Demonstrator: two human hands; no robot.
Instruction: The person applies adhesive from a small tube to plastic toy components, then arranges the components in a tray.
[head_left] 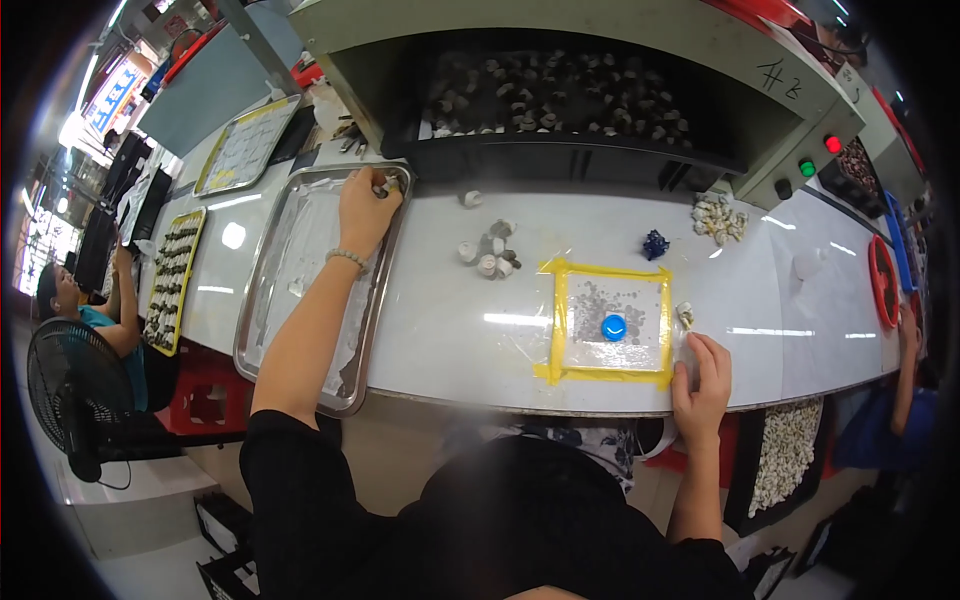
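Note:
My left hand, wearing a bead bracelet, is over the far right corner of a metal tray smeared with white. Its fingers are closed on a small dark-and-pale piece, partly hidden by them. My right hand rests at the right side of a yellow-taped square, fingers bent and thumb apart. Just past its fingertips lies a small crumpled off-white wad; I cannot tell whether they touch. Inside the square, a round blue cap sits among grey spots. Several white-and-grey pieces are clustered between my hands.
An oven-like machine full of small dark-and-white pieces spans the back. Off-white wads and a dark blue clump lie at right. Filled yellow-rimmed tray, fan and a person are left; another person's arm is far right.

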